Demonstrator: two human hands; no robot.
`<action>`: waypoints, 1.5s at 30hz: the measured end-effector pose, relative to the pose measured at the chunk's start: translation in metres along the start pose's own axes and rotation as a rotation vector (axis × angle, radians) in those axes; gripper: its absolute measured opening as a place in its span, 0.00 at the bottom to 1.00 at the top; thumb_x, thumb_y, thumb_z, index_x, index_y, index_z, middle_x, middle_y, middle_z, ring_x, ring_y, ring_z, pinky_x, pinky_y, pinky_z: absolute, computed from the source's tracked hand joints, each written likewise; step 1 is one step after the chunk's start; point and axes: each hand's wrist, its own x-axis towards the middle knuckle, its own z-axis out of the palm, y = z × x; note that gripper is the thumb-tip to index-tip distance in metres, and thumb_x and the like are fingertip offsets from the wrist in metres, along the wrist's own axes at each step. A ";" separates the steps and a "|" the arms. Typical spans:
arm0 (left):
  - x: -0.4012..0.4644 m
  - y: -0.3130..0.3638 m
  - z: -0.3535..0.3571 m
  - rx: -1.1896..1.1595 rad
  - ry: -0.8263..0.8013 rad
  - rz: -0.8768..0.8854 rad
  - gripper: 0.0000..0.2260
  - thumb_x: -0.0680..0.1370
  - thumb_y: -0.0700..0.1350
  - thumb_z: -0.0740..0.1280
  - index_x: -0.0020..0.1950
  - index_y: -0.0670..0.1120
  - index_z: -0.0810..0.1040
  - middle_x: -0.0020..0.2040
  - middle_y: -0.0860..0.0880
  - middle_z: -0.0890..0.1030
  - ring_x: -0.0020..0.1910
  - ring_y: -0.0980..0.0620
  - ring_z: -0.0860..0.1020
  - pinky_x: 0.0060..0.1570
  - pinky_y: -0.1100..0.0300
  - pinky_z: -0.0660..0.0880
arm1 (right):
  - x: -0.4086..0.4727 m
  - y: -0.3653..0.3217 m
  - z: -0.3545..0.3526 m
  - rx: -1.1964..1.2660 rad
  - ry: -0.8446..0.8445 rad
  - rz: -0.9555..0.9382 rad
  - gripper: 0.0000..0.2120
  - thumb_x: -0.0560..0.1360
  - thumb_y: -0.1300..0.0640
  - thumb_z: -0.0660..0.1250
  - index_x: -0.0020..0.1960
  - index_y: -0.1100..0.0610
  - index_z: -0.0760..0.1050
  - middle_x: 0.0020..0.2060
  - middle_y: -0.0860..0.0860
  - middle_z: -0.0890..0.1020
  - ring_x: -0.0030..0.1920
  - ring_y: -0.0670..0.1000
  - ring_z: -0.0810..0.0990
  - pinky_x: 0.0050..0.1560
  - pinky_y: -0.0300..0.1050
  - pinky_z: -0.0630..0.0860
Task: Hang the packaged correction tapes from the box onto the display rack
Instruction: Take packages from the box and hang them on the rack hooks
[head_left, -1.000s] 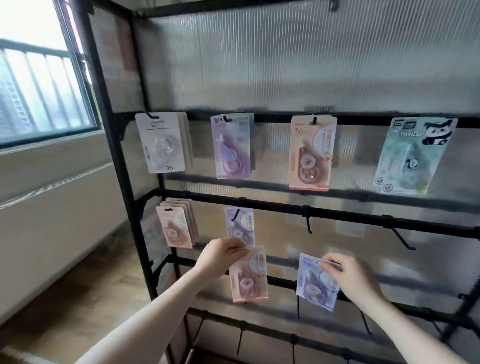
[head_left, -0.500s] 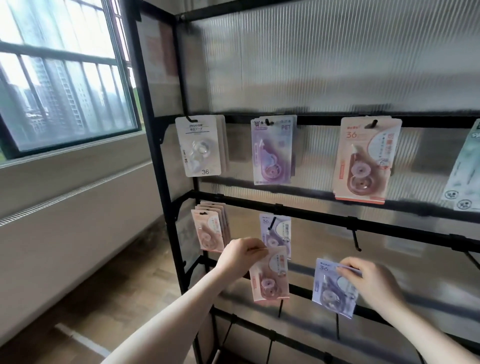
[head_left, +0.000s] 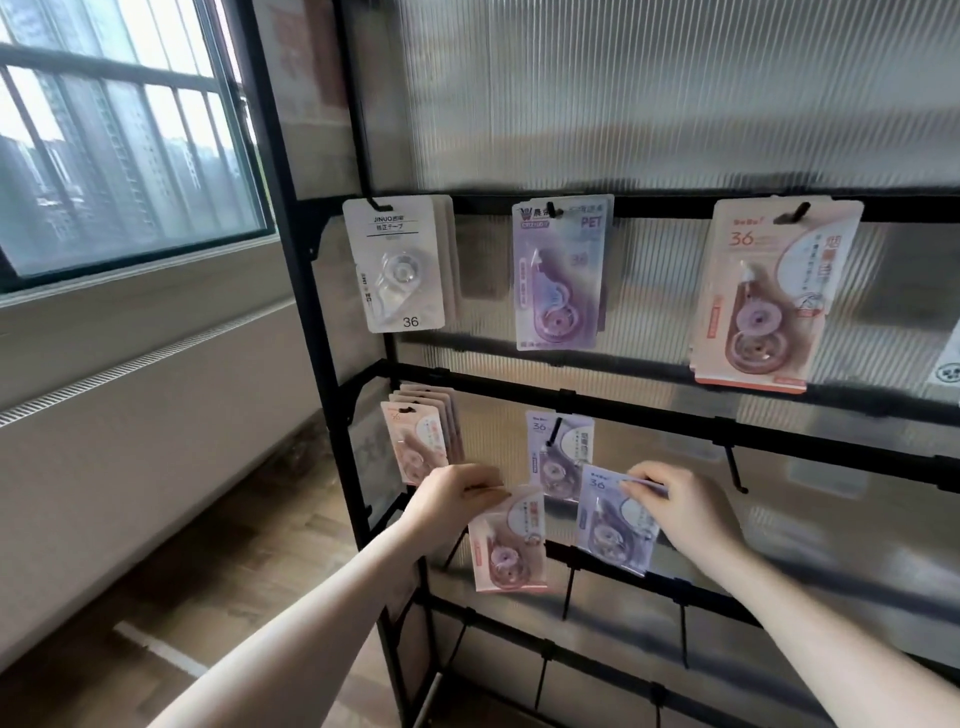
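Display rack (head_left: 332, 364): black frame, ribbed translucent backing, peg hooks on cross bars. View is swinging right to left versus 1 second back; the window (head_left: 130, 156) is filling more of the left side and the panda pack on the upper row is dropping out at the right edge.

Upper row: white pack (head_left: 397, 265), purple PET pack (head_left: 558, 273), large pink pack (head_left: 769, 296), each hanging on a hook.

Middle row: pink stack (head_left: 421, 441) on the left hook, 1 purple pack (head_left: 558, 452) on the next.

Right hand (head_left: 685, 512): pinching the top edge of a purple packaged correction tape (head_left: 608, 525), now drawing closer to the hung purple pack, likely heading for that hook.

Left hand (head_left: 454, 499): fingers curled, pinching the top of a pink packaged correction tape (head_left: 506, 545), sitting just beside the pink stack.

Status, judged: 2 packs in hand, neither hung yet.

Not made out: the box is out of frame; the hang holes of both held packs are covered by fingers; small print is blurring; the rack's right side is cut off.
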 end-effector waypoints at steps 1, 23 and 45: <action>-0.002 -0.002 -0.003 -0.004 0.009 -0.009 0.06 0.75 0.47 0.69 0.47 0.45 0.81 0.39 0.54 0.81 0.39 0.59 0.77 0.40 0.64 0.73 | 0.004 -0.006 0.004 0.018 0.004 -0.014 0.04 0.75 0.57 0.68 0.44 0.55 0.81 0.36 0.49 0.83 0.38 0.51 0.80 0.39 0.45 0.75; -0.032 -0.049 -0.021 -0.028 0.079 -0.143 0.05 0.73 0.45 0.72 0.48 0.48 0.83 0.40 0.60 0.80 0.39 0.63 0.77 0.38 0.70 0.72 | 0.055 -0.050 0.049 0.041 0.012 -0.139 0.11 0.78 0.60 0.62 0.58 0.60 0.79 0.51 0.54 0.83 0.51 0.54 0.80 0.48 0.44 0.74; -0.030 -0.014 -0.019 0.023 0.046 -0.106 0.07 0.75 0.46 0.69 0.50 0.46 0.82 0.42 0.55 0.80 0.39 0.59 0.77 0.40 0.66 0.74 | 0.076 -0.029 0.057 -0.101 0.117 -0.040 0.11 0.79 0.54 0.61 0.57 0.51 0.79 0.50 0.51 0.82 0.46 0.54 0.80 0.40 0.44 0.74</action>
